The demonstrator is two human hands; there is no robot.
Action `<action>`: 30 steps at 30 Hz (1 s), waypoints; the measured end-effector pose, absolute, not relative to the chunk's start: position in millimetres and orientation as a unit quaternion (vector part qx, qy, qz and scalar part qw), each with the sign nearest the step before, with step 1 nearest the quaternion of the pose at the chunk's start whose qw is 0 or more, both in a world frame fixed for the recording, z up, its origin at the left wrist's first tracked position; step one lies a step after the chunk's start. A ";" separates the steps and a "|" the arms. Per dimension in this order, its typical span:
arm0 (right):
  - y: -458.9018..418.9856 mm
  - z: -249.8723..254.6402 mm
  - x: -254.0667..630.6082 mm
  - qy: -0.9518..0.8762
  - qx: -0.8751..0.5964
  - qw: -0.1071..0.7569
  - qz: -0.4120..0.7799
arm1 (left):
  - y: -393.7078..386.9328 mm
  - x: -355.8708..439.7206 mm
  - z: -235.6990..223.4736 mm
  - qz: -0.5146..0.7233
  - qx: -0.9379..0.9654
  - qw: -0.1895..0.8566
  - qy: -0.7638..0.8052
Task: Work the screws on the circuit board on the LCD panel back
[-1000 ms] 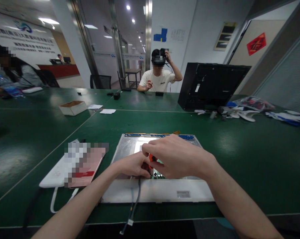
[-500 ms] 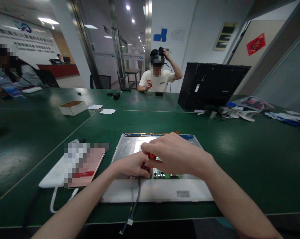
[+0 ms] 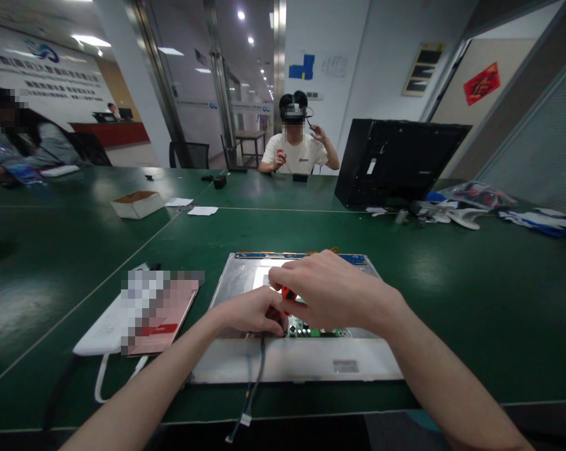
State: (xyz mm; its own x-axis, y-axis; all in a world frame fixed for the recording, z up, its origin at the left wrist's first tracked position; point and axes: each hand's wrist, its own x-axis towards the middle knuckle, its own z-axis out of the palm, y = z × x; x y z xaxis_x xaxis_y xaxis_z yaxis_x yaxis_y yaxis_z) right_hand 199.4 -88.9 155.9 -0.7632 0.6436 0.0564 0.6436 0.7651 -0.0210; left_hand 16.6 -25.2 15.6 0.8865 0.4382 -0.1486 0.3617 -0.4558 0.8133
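A flat metal display panel lies on the green table in front of me, with a green circuit board on its back. My right hand is closed around the red and black handle of a screwdriver, held above the board. Its shaft and tip are hidden behind my fingers. Beside it, my left hand rests on the panel at the board's left edge, fingers curled together; what they pinch is out of sight. A dark cable runs from under that hand over the panel's front edge.
To the left lie a white power bank with a white cable and a pinkish flat device. Farther off are an open white box and a black monitor. A person in a headset sits opposite.
My right hand and the screwdriver handle have shifted only slightly, uncovering more of the board's front edge. My left hand stays put. Across the table, the person has lowered a hand from the headset.
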 end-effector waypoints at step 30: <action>-88.4 154.1 200.1 -0.943 -0.330 0.038 0.001 | -26.0 16.9 14.8 0.050 0.855 0.453 0.249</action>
State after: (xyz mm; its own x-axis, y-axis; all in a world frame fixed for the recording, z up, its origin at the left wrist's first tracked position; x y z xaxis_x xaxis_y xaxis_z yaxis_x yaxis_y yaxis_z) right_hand 200.1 -88.4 154.1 -0.7800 0.6219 0.0703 0.6217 0.7828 -0.0269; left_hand 16.9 -26.0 14.8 0.8708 0.4711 -0.1408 0.3810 -0.4655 0.7988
